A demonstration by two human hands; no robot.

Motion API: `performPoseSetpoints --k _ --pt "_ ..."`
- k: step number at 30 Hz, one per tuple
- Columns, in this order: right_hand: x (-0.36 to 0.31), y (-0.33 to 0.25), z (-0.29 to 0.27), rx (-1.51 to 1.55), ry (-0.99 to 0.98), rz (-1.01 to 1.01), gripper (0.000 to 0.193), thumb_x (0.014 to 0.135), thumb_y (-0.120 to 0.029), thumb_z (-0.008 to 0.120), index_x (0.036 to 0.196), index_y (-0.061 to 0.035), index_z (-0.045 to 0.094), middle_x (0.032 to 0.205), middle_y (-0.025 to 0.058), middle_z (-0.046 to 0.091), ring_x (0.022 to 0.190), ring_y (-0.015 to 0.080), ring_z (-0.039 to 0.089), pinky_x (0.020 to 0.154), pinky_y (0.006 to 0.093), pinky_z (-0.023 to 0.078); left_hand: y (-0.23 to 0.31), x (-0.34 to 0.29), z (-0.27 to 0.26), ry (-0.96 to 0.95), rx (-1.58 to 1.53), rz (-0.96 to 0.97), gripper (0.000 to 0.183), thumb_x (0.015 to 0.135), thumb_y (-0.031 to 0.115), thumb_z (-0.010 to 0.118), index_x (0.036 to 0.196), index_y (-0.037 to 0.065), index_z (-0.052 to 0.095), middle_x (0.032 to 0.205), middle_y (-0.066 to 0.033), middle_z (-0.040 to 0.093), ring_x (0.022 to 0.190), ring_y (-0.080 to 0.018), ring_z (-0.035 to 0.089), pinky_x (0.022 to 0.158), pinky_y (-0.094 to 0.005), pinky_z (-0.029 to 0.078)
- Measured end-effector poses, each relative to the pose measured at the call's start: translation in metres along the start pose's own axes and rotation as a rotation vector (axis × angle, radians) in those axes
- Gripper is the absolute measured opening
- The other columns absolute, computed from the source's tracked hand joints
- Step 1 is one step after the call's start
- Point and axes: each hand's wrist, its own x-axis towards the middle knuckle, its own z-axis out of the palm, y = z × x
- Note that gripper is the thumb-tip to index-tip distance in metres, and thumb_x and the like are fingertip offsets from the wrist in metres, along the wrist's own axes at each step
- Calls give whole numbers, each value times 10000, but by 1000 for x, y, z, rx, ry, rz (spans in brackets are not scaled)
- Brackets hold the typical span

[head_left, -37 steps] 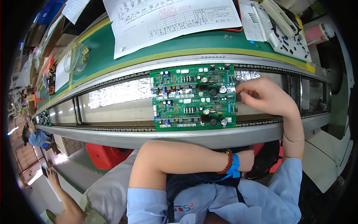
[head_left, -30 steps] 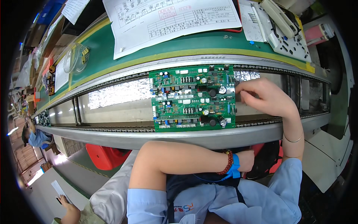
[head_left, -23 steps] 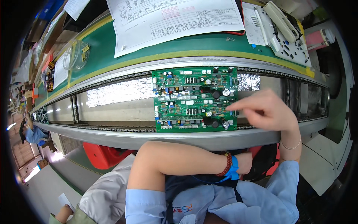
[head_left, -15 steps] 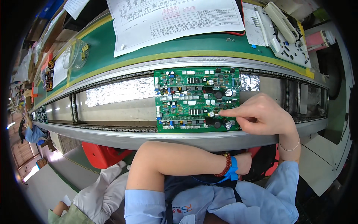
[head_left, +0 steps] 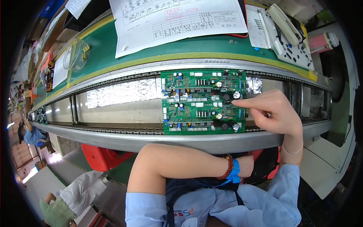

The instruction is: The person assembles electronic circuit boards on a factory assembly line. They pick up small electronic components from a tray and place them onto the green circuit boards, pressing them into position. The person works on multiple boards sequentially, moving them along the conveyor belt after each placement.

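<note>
A green circuit board (head_left: 204, 99), made of two like halves packed with small parts, lies across the rails of the conveyor in front of me. Over its right edge is my right hand (head_left: 276, 111), index finger stretched out and the others curled. That fingertip is at a black round component (head_left: 228, 97) near the board's right side; whether it touches cannot be told. My left forearm crosses low before me, with a beaded bracelet (head_left: 228, 167) and a blue wrist strap (head_left: 235, 172). Curled near my right side, my left hand (head_left: 247, 166) has its palm and fingertips hidden.
Metal conveyor rails (head_left: 124, 137) run left to right. Beyond them, a green bench (head_left: 100, 41) carries printed sheets (head_left: 177, 22), a clear plastic tub (head_left: 75, 56) and a white tray (head_left: 295, 56) with small black parts. A red stool (head_left: 100, 158) and another person (head_left: 62, 206) are at lower left.
The circuit board has shifted slightly right. My right fingertip has moved up and right across it. My left arm stays put; the person at lower left has moved further left and down.
</note>
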Motion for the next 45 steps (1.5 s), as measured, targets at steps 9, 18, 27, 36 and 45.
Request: performPoseSetpoints --k 9,18,27,36,45 --pt "1 2 -4 -93 143 -5 231 678 2 537 862 -2 678 538 102 529 413 174 491 423 288 362 -1 6 3 -3 -18 -7 136 696 205 583 706 157 710 687 -8 658 686 -192 613 581 -355 389" --pt "-1 0 -6 -102 210 75 183 716 -2 529 841 -7 662 517 79 470 431 145 447 453 274 352 -2 6 4 -12 -31 0 144 695 204 576 706 139 703 717 -29 661 719 -209 605 604 -360 386" --pt "1 2 -13 -218 320 439 191 837 -133 496 807 17 610 549 133 484 455 181 458 466 314 341 0 0 5 -47 -53 -24 154 694 204 568 707 120 697 748 -49 664 753 -226 598 627 -366 383" --pt "-1 12 -11 -282 164 471 344 926 -211 420 758 50 568 550 169 438 504 283 414 508 386 329 -4 -4 -4 8 -27 -1 133 675 208 588 679 143 704 679 -32 658 659 -206 607 578 -358 386" --pt "1 15 -6 -299 187 432 353 913 -206 437 703 60 537 650 248 511 647 420 522 568 473 380 -5 -7 -11 -34 -38 4 169 706 194 558 661 87 681 703 -82 652 694 -232 573 601 -351 372"
